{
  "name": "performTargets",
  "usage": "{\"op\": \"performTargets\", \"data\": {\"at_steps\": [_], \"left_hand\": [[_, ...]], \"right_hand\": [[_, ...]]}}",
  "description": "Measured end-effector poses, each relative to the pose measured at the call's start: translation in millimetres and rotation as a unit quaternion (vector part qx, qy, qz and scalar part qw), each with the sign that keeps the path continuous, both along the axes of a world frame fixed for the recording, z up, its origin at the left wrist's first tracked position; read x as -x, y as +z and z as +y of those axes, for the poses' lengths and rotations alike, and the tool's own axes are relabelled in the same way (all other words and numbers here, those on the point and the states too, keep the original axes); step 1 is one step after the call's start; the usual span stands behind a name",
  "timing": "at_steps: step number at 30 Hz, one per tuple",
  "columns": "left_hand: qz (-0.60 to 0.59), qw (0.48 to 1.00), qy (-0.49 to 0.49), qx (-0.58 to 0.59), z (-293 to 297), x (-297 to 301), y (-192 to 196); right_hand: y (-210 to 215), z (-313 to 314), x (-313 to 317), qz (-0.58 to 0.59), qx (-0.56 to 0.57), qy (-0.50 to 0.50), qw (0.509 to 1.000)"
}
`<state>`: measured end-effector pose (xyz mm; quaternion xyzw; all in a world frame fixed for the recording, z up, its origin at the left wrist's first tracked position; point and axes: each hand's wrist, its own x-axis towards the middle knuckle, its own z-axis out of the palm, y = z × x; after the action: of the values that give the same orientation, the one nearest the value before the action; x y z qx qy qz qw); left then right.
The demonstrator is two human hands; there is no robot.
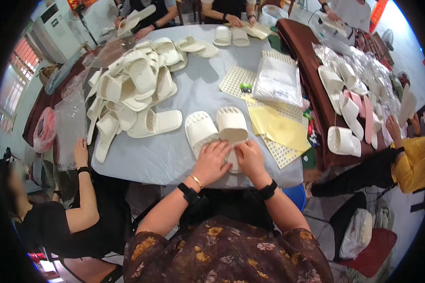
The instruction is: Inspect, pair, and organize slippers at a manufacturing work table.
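The wide grey cloth-covered table [200,96] bears a large heap of loose cream-white moulded slippers [139,78] at its left, so much seems left to do. One matched cream-white pair [223,36] stands at the far edge, perhaps done. Before the wearer, a cream-white ribbed left slipper [200,129] and its right-hand mate [232,125] lie side by side, paired but probably unfinished. The left hand [212,162] rests with fingers slightly spread over the left slipper's heel end. The right hand [250,160] curls its fingers at the mate's side; whether they pinch anything, I cannot tell. Both heels are partly hidden.
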<state>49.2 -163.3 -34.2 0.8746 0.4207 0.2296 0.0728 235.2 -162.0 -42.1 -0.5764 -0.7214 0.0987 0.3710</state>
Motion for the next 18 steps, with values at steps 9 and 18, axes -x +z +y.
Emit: {"op": "performTargets", "data": {"at_steps": [9,18], "left_hand": [[-0.006,1.000,0.021,0.012,-8.3,-1.0,-2.8],[0.023,0.999,0.027,0.020,-7.7,-2.9,-1.6]], "right_hand": [[9.4,0.6,-2.6,-0.020,0.010,0.040,0.999],[16.2,14.2,-10.1,-0.054,0.125,0.098,0.986]]}}
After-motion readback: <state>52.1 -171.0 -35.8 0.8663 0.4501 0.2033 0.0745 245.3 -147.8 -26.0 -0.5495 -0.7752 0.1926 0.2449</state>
